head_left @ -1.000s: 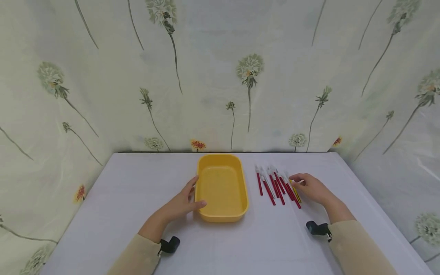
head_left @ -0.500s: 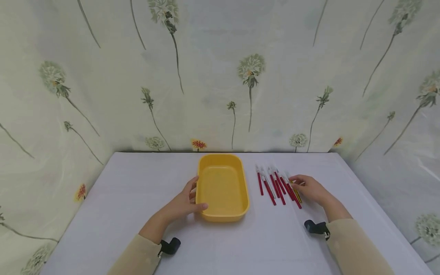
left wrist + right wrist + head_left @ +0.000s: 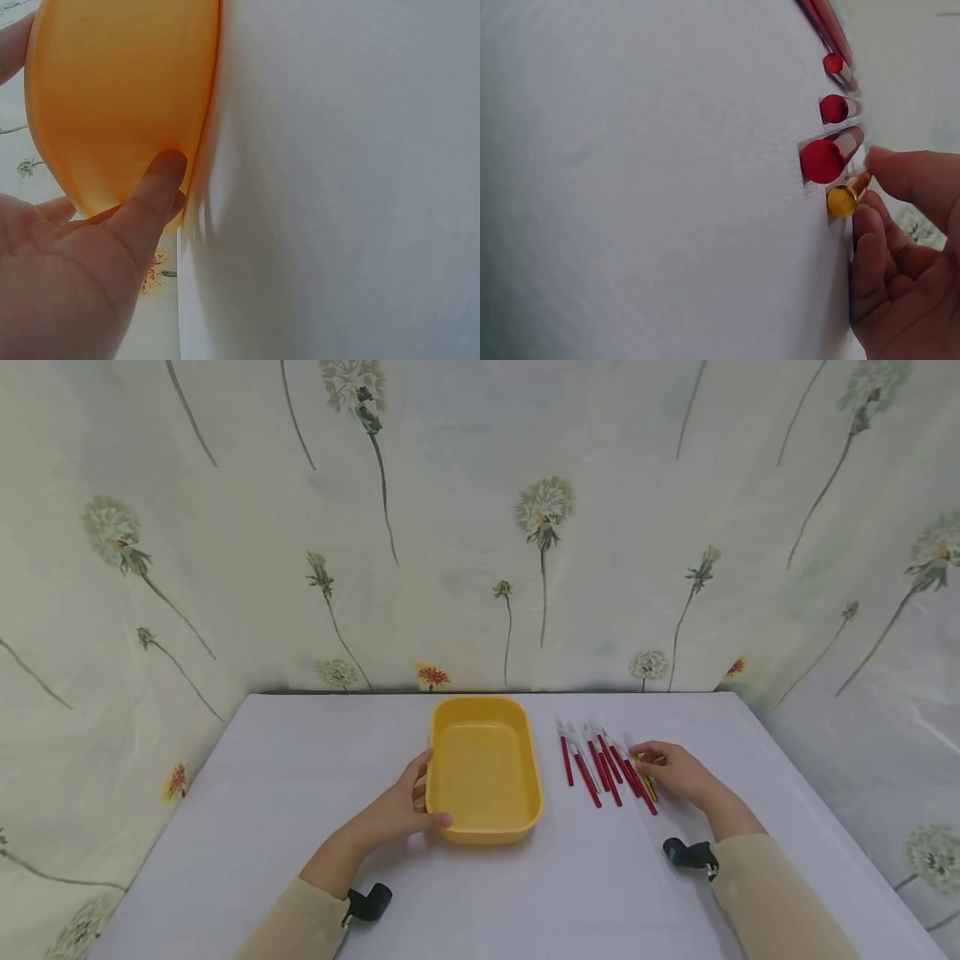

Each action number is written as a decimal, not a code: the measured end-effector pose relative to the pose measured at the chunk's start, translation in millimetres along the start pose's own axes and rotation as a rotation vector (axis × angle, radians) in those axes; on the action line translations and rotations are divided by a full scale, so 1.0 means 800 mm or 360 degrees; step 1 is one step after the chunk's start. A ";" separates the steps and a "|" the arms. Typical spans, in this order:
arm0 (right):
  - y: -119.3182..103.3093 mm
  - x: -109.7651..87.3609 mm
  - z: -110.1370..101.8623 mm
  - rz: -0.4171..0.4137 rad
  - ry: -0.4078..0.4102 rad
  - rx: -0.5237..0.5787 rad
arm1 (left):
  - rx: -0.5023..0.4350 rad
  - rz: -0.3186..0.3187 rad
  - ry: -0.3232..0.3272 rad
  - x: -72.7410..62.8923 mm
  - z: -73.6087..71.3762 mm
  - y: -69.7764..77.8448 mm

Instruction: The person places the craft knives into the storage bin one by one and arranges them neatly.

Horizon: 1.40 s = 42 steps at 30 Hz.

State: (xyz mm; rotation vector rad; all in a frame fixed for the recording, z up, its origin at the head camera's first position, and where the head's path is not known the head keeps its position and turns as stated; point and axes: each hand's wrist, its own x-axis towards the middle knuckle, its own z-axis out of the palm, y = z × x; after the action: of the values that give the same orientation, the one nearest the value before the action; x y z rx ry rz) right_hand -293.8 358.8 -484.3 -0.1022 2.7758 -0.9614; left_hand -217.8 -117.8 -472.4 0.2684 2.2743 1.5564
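A shallow yellow plastic tray (image 3: 486,777) lies on the table. My left hand (image 3: 386,814) holds it at its left side, thumb over the rim and fingers along the outer wall. In the left wrist view the tray's orange-looking wall (image 3: 120,97) shows between the fingertips. My right hand (image 3: 678,774) is at the right end of a group of slim sticks, pinching a gold-handled stick (image 3: 843,201) between thumb and fingers near its far part. The gold stick lies beside several red-handled sticks (image 3: 588,779) with pale, thin tips pointing away from me. The gold one's tip is hidden by my fingers.
A white cloth covers the table (image 3: 315,735), whose far edge meets a flower-print curtain (image 3: 450,527). Black camera mounts (image 3: 371,902) sit on both wrists. The red sticks fan out between the tray and my right hand.
My left thumb has slid slightly toward me along the tray's rim. The right wrist has shifted a little left, its fingertips staying at the gold-handled stick. The tray and red sticks stay put.
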 end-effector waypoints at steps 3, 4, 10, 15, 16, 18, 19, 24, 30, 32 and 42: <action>-0.001 0.003 0.000 0.0043 -0.0014 -0.0010 | -0.0004 -0.0005 -0.0001 -0.001 -0.001 -0.001; -0.001 0.004 0.000 0.0054 -0.0018 -0.0021 | -0.0004 -0.0009 -0.0004 -0.001 -0.001 -0.001; -0.002 0.009 -0.004 0.0104 -0.0037 -0.0096 | -0.0009 -0.0011 -0.0029 -0.002 -0.001 0.000; -0.003 0.010 -0.010 0.0125 -0.0055 -0.0116 | -0.0020 -0.0005 -0.0033 -0.001 0.001 0.000; -0.004 0.010 -0.011 0.0123 -0.0056 -0.0118 | -0.0016 -0.0001 -0.0033 0.000 0.001 0.000; -0.004 0.010 -0.012 0.0122 -0.0050 -0.0115 | -0.0007 -0.0004 -0.0033 0.000 0.002 0.001; -0.004 0.009 -0.012 0.0112 -0.0048 -0.0118 | -0.0009 -0.0005 -0.0033 0.000 0.002 0.001; -0.001 0.008 -0.011 0.0077 -0.0026 -0.0093 | 0.0002 -0.0039 -0.0022 0.000 0.003 0.003; 0.004 0.005 -0.010 0.0038 0.0005 -0.0014 | 0.0026 -0.0047 -0.0011 -0.002 0.003 0.003; 0.005 0.005 -0.010 0.0032 0.0010 0.0018 | 0.0021 -0.0039 -0.0012 -0.003 0.002 0.004; 0.008 0.000 -0.012 0.0037 0.0005 0.0108 | 0.0014 -0.0010 -0.0008 -0.007 0.003 0.009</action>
State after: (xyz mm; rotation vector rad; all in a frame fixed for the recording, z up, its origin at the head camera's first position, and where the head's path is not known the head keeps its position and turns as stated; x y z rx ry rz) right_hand -296.1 369.5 -480.7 -0.0583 2.7379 -1.0495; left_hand -212.2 -115.4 -465.3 0.2674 2.2766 1.5411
